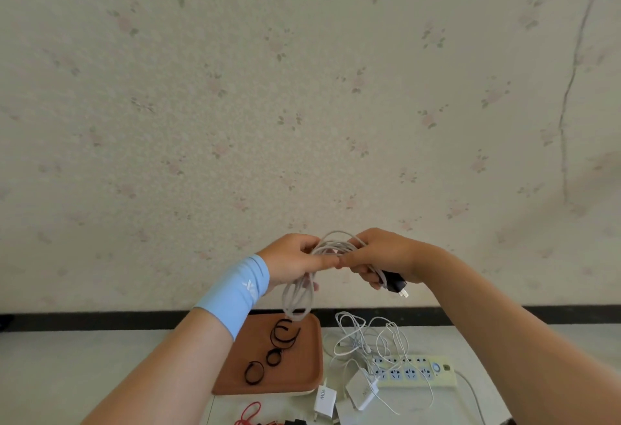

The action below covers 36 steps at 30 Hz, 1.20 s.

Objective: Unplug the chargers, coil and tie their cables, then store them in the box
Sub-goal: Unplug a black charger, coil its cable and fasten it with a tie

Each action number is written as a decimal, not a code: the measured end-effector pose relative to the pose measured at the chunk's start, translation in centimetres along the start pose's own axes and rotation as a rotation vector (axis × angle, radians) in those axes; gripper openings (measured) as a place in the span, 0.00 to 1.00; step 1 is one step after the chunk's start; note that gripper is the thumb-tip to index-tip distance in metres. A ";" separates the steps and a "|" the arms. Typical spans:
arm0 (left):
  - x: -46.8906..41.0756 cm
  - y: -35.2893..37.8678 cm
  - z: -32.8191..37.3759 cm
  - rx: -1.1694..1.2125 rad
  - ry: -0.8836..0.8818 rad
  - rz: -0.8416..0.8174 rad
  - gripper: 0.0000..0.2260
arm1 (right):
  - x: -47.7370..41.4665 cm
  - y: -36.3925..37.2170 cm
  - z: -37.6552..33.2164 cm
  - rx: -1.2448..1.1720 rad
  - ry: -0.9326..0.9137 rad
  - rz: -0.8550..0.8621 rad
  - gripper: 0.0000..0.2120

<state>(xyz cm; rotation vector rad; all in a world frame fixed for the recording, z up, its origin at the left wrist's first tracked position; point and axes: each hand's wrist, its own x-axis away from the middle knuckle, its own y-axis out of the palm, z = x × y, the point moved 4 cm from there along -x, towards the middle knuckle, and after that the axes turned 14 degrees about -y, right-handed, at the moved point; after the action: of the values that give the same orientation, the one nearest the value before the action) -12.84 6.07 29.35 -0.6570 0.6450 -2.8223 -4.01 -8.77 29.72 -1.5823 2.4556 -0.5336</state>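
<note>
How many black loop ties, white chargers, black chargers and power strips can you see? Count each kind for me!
Black loop ties on the brown tray: 4
White chargers on the table: 2
Black chargers, in the right hand: 1
Power strips: 1
Total: 8

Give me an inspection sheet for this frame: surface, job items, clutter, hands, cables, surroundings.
Surface: pale tabletop, partly covered.
Job's things: black charger with coiled white cable held up; two white chargers unplugged by the power strip; black cable ties on brown tray. Box: nothing seen.
Clutter: red cord at bottom edge.
Grippers: left hand and right hand both grip the coil.
Cables: loose white tangle on table.
Surroundings: floral wallpaper, cracked at right.
</note>
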 end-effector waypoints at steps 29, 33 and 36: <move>0.9 -1.5 0.0 0.234 0.052 0.001 0.17 | -1.1 3.4 -0.2 -0.090 -0.178 0.050 0.06; 0.9 -1.6 0.0 0.248 0.056 -0.019 0.14 | -1.2 2.5 -0.4 -0.137 -0.118 -0.008 0.08; 0.7 -1.4 -0.1 0.278 -0.001 -0.070 0.14 | -1.2 1.6 -0.2 -0.146 -0.050 0.037 0.08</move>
<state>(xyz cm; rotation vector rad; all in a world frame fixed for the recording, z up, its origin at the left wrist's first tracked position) -13.55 7.15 30.17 -0.6396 0.2246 -2.8969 -4.96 -7.05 29.25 -1.5776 2.5326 -0.3113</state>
